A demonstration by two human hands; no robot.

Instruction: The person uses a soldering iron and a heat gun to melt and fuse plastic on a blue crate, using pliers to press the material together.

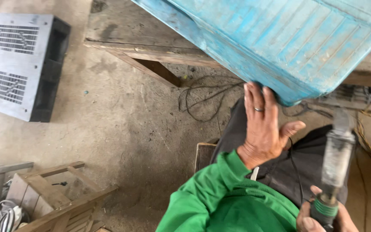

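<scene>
green sleeve (220, 197) leads to left hand (263, 129), fingers spread flat against blue plastic crate (288, 38) on wooden bench (151, 47); right hand (323, 217) grips handle of blurred power tool (336, 159)

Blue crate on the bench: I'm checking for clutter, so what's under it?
Under the blue crate show the wooden bench, tangled black cables on the floor, and the left hand at its corner. The bench top beneath it is hidden.

Panel (288, 38) on bench (151, 38); pallet (18, 60) left, perhaps on floor (121, 129)
</scene>
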